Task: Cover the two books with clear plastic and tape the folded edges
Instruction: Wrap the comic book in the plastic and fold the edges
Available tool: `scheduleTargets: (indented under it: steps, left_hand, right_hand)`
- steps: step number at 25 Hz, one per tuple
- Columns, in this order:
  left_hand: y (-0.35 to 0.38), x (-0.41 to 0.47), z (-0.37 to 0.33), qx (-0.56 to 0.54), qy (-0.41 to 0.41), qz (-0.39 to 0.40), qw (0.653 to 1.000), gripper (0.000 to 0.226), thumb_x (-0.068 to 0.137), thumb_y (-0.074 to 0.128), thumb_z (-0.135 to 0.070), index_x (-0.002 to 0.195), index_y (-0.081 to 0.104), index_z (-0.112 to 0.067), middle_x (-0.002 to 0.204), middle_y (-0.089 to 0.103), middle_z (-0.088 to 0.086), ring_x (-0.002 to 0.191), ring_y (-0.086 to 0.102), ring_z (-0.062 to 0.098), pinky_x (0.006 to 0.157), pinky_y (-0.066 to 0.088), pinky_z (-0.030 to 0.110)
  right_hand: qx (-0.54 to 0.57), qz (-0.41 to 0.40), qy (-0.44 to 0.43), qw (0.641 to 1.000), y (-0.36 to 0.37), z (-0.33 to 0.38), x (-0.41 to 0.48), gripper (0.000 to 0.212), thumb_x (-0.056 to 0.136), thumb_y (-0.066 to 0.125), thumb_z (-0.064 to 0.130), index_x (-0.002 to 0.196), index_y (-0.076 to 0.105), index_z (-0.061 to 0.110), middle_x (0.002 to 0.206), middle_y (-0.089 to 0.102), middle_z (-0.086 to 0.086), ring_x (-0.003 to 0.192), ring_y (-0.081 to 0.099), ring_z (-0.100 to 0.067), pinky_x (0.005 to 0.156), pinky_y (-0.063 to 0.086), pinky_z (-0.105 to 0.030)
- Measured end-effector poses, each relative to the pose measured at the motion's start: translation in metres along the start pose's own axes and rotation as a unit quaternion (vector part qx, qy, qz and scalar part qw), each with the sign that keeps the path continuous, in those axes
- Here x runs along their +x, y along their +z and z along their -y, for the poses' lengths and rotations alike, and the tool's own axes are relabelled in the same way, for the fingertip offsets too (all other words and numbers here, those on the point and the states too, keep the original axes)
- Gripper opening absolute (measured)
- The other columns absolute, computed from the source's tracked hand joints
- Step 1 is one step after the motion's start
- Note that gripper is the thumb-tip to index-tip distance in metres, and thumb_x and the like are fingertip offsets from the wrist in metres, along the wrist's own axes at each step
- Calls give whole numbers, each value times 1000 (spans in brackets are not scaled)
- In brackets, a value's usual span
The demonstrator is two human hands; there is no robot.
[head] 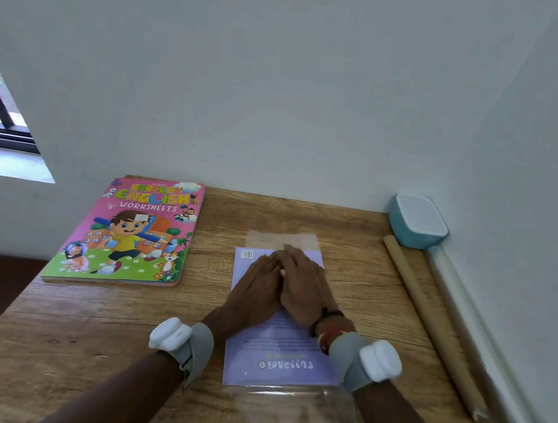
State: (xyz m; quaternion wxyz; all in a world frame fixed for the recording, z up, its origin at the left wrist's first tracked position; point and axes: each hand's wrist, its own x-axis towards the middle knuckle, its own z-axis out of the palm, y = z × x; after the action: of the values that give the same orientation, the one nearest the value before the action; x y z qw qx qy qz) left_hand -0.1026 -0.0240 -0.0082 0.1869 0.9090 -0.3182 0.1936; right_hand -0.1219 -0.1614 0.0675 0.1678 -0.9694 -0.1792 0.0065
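**First book mid-wrap, nothing taped, second untouched**

Left hand [258, 279] and right hand [304, 283] lie flat side by side, touching, on the purple book [276, 352]. Fingers are straight and pressing down, gripping nothing. The right fingertips reach the book's far edge.

The purple book lies back cover up in the middle of the table [86, 329], on the clear plastic [294, 409]. The sheet sticks out past the near edge, and a flap [281, 239] shows past the far edge. Both look unfolded.

Our read on progress:
- book 1 is positioned on the sheet; we see no folds made and no tape on it
- the pink worksheet book [130, 237] sits well apart to the left, apparently bare
- still to do: fold, tape, then repeat for book 2

Along the right wall are a brown roll [431, 323] and a white roll [477, 346], with a blue lidded box [414, 225] in the far corner.

Unclear:
- we see no tape or scissors; the box contents are hidden
- the hands hide the middle of the book
- the plastic's side edges are hard to trace against the wood
- we can't tell whether the pink book has film on it
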Motion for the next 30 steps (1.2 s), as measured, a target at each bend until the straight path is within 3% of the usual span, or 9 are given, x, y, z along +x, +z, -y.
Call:
scheduleTargets:
  steps: [2,5,11,14,16,18,23,26,30]
  left_hand:
    - [-8,-2,5,49,-2,5,999,45,94,44,-22,125,61,5,130,60,22,124,56,35,105,44,49]
    - [-22,-5,8,58,-157,13,986,63,98,29,-45,140,50,-2,146,48,14,136,46,26,114,34,44]
    - [-26,-11,13,55,-293,12,955,77,94,7,-54,151,31,-9,160,24,14,149,18,28,121,10,45]
    - [-25,-4,8,71,-201,-16,977,56,97,29,-31,135,52,4,142,50,22,135,44,35,110,36,56]
    - [-18,0,13,45,-103,-23,993,48,94,37,-21,125,59,8,130,60,25,123,57,37,100,46,57]
    - [-18,0,19,38,-98,5,994,48,96,36,-22,128,58,6,132,58,23,123,57,36,103,46,52]
    - [-29,-4,24,-28,-280,-60,958,59,99,40,-46,141,47,-7,144,49,12,136,42,29,115,26,40]
    - [-40,2,29,-8,-365,-112,924,53,91,58,-50,129,53,-13,123,59,5,118,48,27,97,36,44]
    - [-37,8,36,0,-363,-103,926,56,84,64,-54,121,56,-12,113,60,4,111,50,27,91,36,43]
  right_hand:
    - [20,8,2,1000,16,-9,8,53,102,22,36,152,23,17,160,18,-2,148,12,-20,119,11,-43]
    - [-16,-35,62,997,30,-28,5,62,100,23,53,153,19,19,161,14,4,149,8,-15,120,6,-38]
    - [-45,-68,234,969,34,-17,5,68,99,21,53,152,17,10,161,13,-9,147,9,-30,119,5,-49]
    - [-82,-135,116,981,38,0,7,63,95,21,40,143,40,4,152,34,-15,142,27,-36,116,18,-55]
    - [-87,-68,3,994,37,3,18,71,90,9,43,148,32,10,157,26,-8,147,17,-26,119,9,-48]
    - [-71,-22,18,997,36,-7,23,74,90,0,50,152,21,17,161,16,-1,149,8,-18,120,1,-42]
    - [11,-71,166,984,24,-38,20,79,91,27,65,148,28,11,155,29,-8,142,27,-26,116,19,-42]
    - [109,-112,215,964,15,-35,27,82,72,36,76,115,52,8,114,59,-14,106,52,-35,88,41,-43]
    - [244,-134,269,922,-6,-33,42,67,82,68,49,130,54,5,126,61,-13,118,54,-33,93,43,-35]
